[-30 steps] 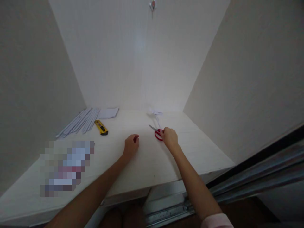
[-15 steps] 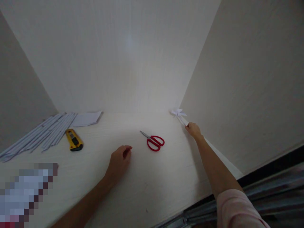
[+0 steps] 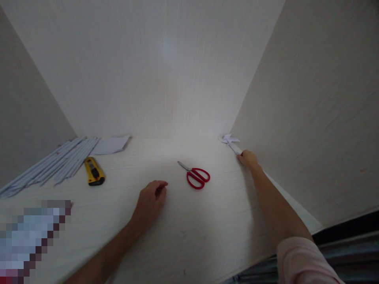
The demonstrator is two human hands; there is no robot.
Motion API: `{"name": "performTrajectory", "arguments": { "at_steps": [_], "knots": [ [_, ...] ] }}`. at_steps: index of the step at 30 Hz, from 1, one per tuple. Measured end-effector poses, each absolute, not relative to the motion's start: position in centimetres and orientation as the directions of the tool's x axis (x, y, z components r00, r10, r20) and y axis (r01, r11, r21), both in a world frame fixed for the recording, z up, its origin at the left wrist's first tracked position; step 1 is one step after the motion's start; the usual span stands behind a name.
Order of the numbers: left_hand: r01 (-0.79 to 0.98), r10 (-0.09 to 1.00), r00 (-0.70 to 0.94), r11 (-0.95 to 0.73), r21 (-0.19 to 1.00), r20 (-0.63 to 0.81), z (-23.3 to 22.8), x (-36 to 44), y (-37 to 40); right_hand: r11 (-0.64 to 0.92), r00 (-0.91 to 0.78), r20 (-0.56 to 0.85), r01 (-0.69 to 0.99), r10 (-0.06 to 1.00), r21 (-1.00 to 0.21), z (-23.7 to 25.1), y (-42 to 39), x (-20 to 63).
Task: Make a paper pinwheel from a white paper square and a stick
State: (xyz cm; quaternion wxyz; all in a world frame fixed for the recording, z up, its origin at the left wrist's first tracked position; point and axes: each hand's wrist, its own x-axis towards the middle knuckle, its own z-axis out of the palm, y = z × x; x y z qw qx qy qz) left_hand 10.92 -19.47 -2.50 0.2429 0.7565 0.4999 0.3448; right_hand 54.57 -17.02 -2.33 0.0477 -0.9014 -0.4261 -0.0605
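A person's right hand [image 3: 248, 159] reaches to the far right corner of a pale wood-grain tabletop [image 3: 189, 221], its fingers closed around the stem of a small white folded-paper pinwheel [image 3: 229, 139]. The pinwheel lies at about 2 o'clock from the middle of the tabletop, its head tucked into the corner where the back panel [image 3: 154, 71] meets the right side panel [image 3: 319, 110]. The stem runs from the head back into the fingers. A pink sleeve [image 3: 302, 260] shows at the lower right.

The left hand [image 3: 151, 201] rests on the tabletop near the middle, at about 6 o'clock, fingers loosely curled and holding nothing; whether the fingertips press the surface cannot be told.

Between the two hands, slightly beyond the left one, a pair of red-handled scissors [image 3: 196, 176] lies flat, blades closed and pointing toward 10 o'clock, handles toward the right. The scissors are apart from both hands.

At about 9 to 10 o'clock, near the left side panel, a bundle of thin rolled white paper sticks [image 3: 56, 163] lies fanned out, with a yellow utility knife [image 3: 94, 172] just beside it on the near side. A folded sheet of white paper [image 3: 112, 144] lies beyond the knife, against the sticks' far ends. A blurred patch covers the lower left corner.
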Motion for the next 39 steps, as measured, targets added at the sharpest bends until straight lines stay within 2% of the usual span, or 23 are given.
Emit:
{"name": "performTrajectory", "arguments": {
  "at_steps": [10,25,29,34,39],
  "knots": [
    [0.6,0.919,0.274,-0.393,0.696,0.283,-2.8,10.9,-19.4,-0.668,0.668,0.147,0.742,0.73,-0.053,-2.6,-16.8,54.9],
    [0.596,0.915,0.296,-0.402,0.696,0.275,-2.5,10.9,-19.5,-0.629,0.631,0.152,0.775,0.761,-0.068,-2.2,-15.5,53.0],
    [0.593,0.91,0.313,-0.411,0.693,0.272,-2.4,10.9,-19.6,-0.647,0.653,0.154,0.756,0.741,-0.095,-2.4,-15.7,53.0],
    [0.591,0.916,0.306,-0.396,0.703,0.259,-2.2,10.9,-19.7,-0.657,0.69,0.243,0.724,0.682,-0.209,-1.2,-16.8,53.3],
    [0.566,0.914,0.303,-0.401,0.72,0.27,-2.3,11.0,-19.7,-0.578,0.649,0.448,0.757,0.614,-0.304,3.0,-18.5,52.3]
  ]
}}
